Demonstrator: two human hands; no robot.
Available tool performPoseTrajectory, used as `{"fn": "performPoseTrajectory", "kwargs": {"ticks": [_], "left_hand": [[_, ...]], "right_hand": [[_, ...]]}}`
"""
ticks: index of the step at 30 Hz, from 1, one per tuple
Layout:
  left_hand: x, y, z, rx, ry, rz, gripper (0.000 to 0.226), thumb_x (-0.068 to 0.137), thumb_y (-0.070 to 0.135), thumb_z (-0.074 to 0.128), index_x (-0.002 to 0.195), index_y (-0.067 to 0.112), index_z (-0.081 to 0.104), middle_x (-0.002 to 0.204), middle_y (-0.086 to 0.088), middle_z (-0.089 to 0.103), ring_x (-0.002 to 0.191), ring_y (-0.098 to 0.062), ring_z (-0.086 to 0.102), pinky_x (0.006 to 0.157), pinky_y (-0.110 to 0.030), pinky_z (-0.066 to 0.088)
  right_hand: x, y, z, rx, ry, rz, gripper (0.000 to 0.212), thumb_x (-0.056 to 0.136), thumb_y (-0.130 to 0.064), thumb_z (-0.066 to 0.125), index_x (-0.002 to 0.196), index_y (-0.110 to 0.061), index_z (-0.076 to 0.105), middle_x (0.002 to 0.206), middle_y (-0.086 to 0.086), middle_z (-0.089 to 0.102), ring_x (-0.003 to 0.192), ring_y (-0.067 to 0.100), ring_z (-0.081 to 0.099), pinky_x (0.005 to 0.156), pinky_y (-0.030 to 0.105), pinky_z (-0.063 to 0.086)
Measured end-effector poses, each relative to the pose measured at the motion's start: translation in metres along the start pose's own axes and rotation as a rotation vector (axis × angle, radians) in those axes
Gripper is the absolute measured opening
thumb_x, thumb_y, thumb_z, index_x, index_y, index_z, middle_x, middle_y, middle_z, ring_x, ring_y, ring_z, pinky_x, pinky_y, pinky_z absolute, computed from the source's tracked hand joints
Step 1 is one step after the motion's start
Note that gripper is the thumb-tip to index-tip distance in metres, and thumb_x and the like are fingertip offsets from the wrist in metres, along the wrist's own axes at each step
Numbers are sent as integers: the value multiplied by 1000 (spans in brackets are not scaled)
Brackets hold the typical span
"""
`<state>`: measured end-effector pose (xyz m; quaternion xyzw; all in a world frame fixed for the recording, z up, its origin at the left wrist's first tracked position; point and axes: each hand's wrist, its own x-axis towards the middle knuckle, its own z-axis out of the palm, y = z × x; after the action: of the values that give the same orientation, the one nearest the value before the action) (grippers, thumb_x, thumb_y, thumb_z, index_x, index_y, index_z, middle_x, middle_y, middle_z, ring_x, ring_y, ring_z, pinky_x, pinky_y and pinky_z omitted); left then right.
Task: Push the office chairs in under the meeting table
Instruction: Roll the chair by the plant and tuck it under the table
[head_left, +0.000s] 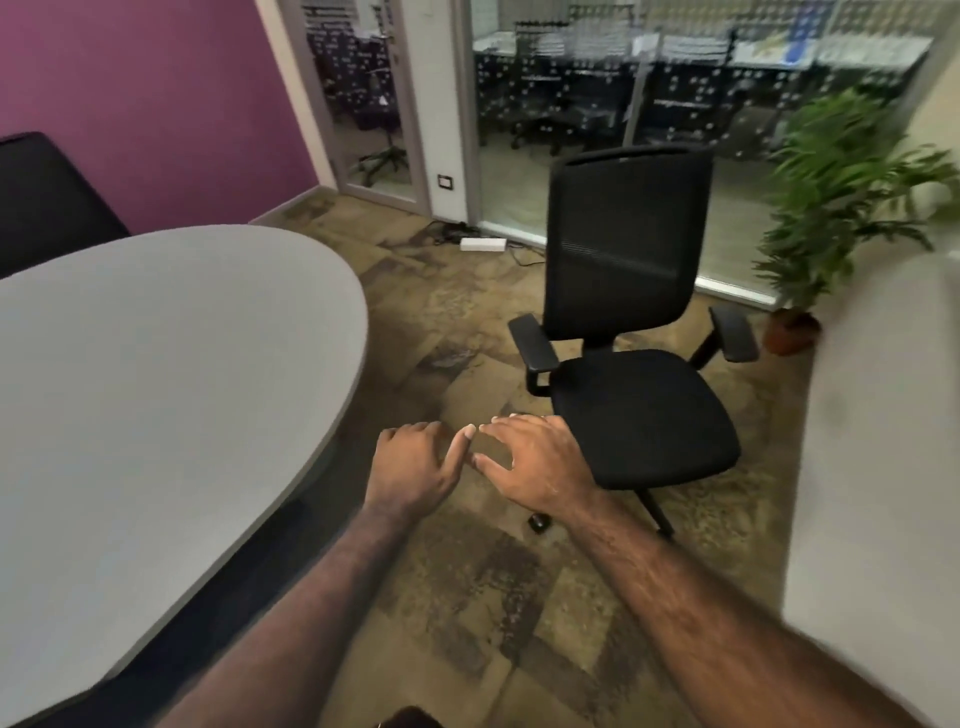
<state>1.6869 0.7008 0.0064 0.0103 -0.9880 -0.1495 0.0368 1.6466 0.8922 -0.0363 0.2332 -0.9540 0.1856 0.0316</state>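
Grey laminate is spreading across the large oval meeting table (156, 364), which is filling the scene's left half and serving as the landmark here. Well apart from its rounded end, out on the brown patterned carpet (467, 597), the black mesh-backed office chair with armrests (631, 332) is standing on its castors, seat pointing toward the camera and backrest facing away from the table. A second dark chair back (47, 192) is showing just past the table's far edge. Beside the glass partition beyond the mesh chair, a green potted plant (831, 208) is blurring.

Both hands are hanging in the air, fingers relaxed and spread, gripping nothing. The right hand (535, 462) is sitting nearer the chair, appearing over the seat's front corner, though contact cannot be told; the left hand (415, 462) is hovering between table and chair. The chair is lying ahead and rightward of the hands, so it probably needs turning before rolling toward the table.
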Motion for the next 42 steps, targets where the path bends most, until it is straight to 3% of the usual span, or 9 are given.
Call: {"fn": "performPoseTrajectory", "kwargs": {"ticks": [9, 14, 19, 24, 27, 33, 37, 42], "left_hand": [[85, 71, 35, -12, -141, 217, 65, 109, 65, 31, 126, 19, 73, 123, -1, 75, 116, -20, 67, 113, -47, 41], [152, 88, 56, 1, -159, 312, 63, 109, 64, 30, 122, 20, 74, 119, 0, 76, 112, -19, 68, 109, -45, 42], [215, 78, 67, 15, -178, 340, 64, 108, 67, 28, 119, 23, 73, 119, 2, 76, 113, -18, 68, 107, -43, 43], [286, 57, 61, 62, -161, 343, 68, 107, 69, 26, 120, 22, 74, 118, 0, 77, 111, -20, 70, 106, -43, 44], [328, 43, 57, 81, -146, 365, 68, 108, 69, 27, 121, 22, 74, 116, 0, 78, 112, -20, 70, 107, -43, 44], [392, 23, 49, 109, -127, 372, 66, 109, 66, 32, 123, 19, 75, 108, -4, 79, 111, -25, 71, 106, -42, 45], [447, 15, 52, 91, -127, 366, 67, 109, 67, 30, 128, 19, 74, 116, -3, 79, 113, -24, 70, 108, -44, 45], [504, 15, 61, 41, -106, 391, 65, 109, 65, 30, 120, 19, 75, 112, -2, 78, 106, -23, 71, 101, -42, 48]], "right_hand": [[-1, 89, -28, -9, 69, 219, 77, 95, -81, 36, 144, -32, 68, 147, -9, 68, 142, 14, 56, 116, 45, 39], [31, 128, -32, -34, 72, 336, 79, 95, -82, 33, 145, -32, 67, 148, -8, 67, 145, 15, 54, 117, 47, 39], [84, 155, -35, -38, 81, 379, 73, 98, -83, 46, 147, -33, 66, 151, -10, 65, 146, 14, 53, 118, 46, 39], [157, 170, -39, -48, 152, 381, 79, 95, -86, 41, 144, -30, 69, 149, -7, 67, 145, 16, 54, 117, 47, 40], [201, 176, -39, -63, 187, 397, 74, 97, -83, 49, 146, -31, 67, 155, -7, 62, 151, 16, 48, 121, 49, 36], [262, 187, -41, -75, 210, 451, 86, 93, -89, 43, 153, -30, 61, 167, -3, 49, 160, 21, 35, 127, 58, 29], [311, 199, -46, -82, 230, 478, 90, 91, -92, 44, 154, -30, 60, 168, 0, 48, 161, 23, 34, 128, 60, 27], [365, 224, -58, -116, 207, 515, 92, 90, -93, 44, 159, -33, 52, 173, -3, 40, 164, 21, 25, 130, 59, 22]]}}
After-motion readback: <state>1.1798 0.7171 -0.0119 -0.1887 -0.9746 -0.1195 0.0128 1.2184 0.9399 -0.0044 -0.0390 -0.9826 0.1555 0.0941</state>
